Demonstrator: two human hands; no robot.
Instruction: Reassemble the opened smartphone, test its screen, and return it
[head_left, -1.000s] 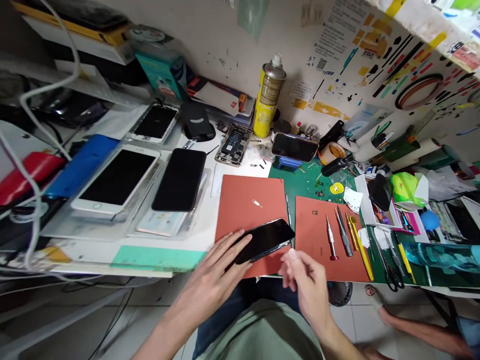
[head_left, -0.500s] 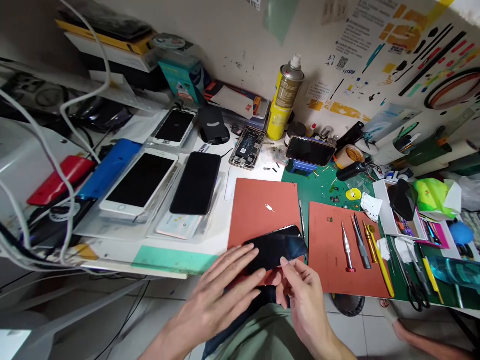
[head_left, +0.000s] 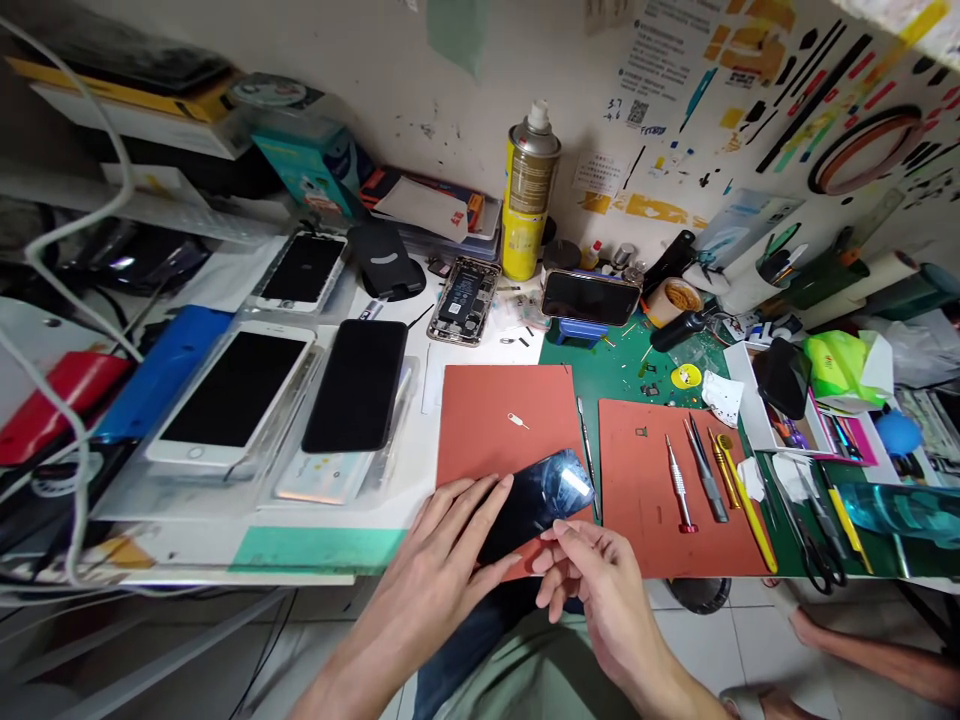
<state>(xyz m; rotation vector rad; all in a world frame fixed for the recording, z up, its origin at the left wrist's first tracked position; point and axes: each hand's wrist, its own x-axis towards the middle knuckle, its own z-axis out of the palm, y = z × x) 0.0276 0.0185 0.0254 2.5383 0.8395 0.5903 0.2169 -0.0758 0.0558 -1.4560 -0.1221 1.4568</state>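
A dark smartphone (head_left: 529, 508) lies aslant at the front edge of the left red-brown mat (head_left: 480, 405), light glinting off its far right corner. My left hand (head_left: 442, 545) grips its left end, fingers over the far side and thumb along the near edge. At the phone's near right edge, the thumb and forefinger of my right hand (head_left: 589, 570) are pinched together; whatever is between them is too small to make out. Beyond the phone rests a small SIM eject pin (head_left: 517, 421). A thin metal pry tool (head_left: 589, 455) lies right of the mat.
Several tools, including a screwdriver (head_left: 680, 485) and a yellow brush (head_left: 746, 500), lie on the right mat (head_left: 634, 500). Scissors (head_left: 814, 550) sit further right. Left are a white phone (head_left: 232, 395) and a black phone (head_left: 355, 385). A spray can (head_left: 529, 190) stands behind.
The view has swung, so the bench appears further left. The phone's right end now catches a bright reflection. My left fingers have drawn closer together, and my right hand stays pinched at the phone's edge.
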